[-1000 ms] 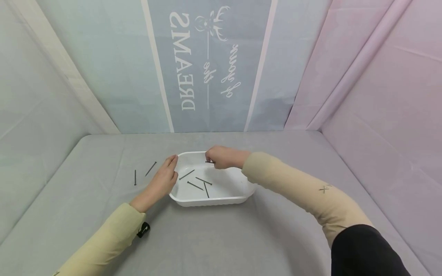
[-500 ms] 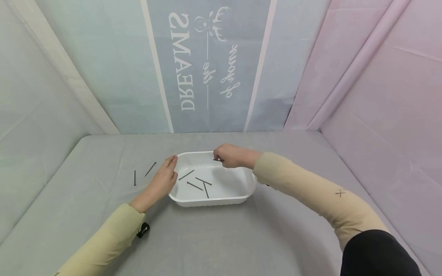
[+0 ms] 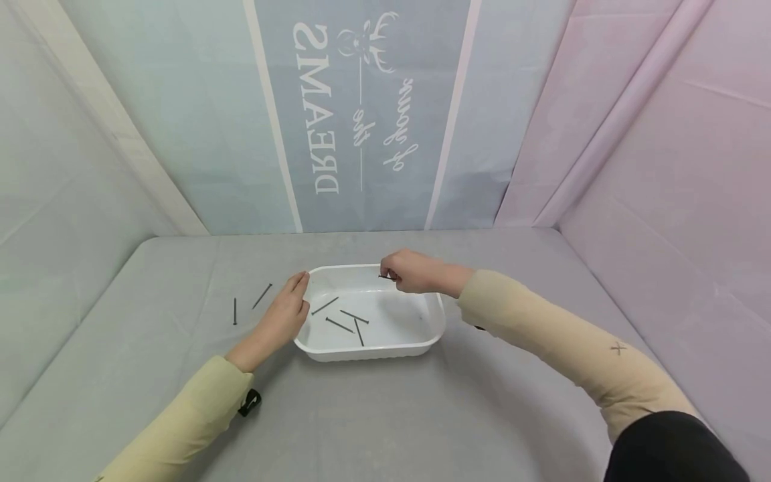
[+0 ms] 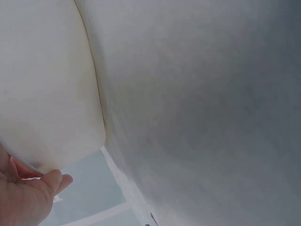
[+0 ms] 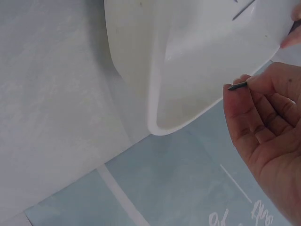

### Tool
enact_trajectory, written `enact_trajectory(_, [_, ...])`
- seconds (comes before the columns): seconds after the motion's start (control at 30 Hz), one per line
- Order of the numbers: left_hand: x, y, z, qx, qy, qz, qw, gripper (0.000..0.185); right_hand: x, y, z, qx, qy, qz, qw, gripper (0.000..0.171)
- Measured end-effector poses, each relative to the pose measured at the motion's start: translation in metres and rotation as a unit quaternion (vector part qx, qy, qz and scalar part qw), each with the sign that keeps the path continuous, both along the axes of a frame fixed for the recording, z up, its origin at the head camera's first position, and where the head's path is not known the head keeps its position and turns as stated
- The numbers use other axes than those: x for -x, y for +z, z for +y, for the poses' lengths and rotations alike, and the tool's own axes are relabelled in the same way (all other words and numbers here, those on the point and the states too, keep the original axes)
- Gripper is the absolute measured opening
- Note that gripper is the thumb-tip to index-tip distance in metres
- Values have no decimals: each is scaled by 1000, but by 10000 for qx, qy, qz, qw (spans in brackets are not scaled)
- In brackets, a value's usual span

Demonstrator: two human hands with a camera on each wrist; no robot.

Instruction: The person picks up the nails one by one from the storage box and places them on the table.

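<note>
A white plastic tray (image 3: 397,347) sits mid-table with several black nails (image 3: 342,316) lying in it. My right hand (image 3: 409,270) hovers over the tray's far rim and pinches one black nail (image 3: 384,276); the wrist view shows the nail's tip (image 5: 237,85) between fingers and thumb beside the tray rim (image 5: 160,126). My left hand (image 3: 285,309) rests with straight fingers against the tray's left side; the left wrist view shows its fingers (image 4: 28,195) by the tray's outer wall (image 4: 47,108). Two more nails (image 3: 262,295), (image 3: 235,310) lie on the cloth left of that hand.
Grey cloth (image 3: 385,415) covers the table. Pastel fabric walls close it in, with a printed banner (image 3: 355,107) at the back. A small black clip (image 3: 249,402) hangs at my left sleeve cuff.
My right hand, pinching the nail, has drifted to the right along the tray's far rim. The left hand and tray have stayed put.
</note>
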State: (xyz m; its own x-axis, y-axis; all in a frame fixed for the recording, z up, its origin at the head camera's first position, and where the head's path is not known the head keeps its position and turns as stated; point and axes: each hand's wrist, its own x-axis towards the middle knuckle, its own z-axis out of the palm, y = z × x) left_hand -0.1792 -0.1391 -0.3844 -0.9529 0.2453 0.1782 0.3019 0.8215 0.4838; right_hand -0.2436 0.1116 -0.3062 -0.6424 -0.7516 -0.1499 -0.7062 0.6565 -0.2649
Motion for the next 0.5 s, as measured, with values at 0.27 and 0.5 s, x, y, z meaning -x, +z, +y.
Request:
enact_trajectory(0.27, [-1, 1, 1, 2, 6, 17, 10000, 50, -1, 3, 13, 218, -90, 67, 9997, 28])
enact_trajectory(0.5, [-1, 1, 1, 18, 22, 42, 10000, 50, -2, 3, 25, 482, -200, 30, 9986, 27])
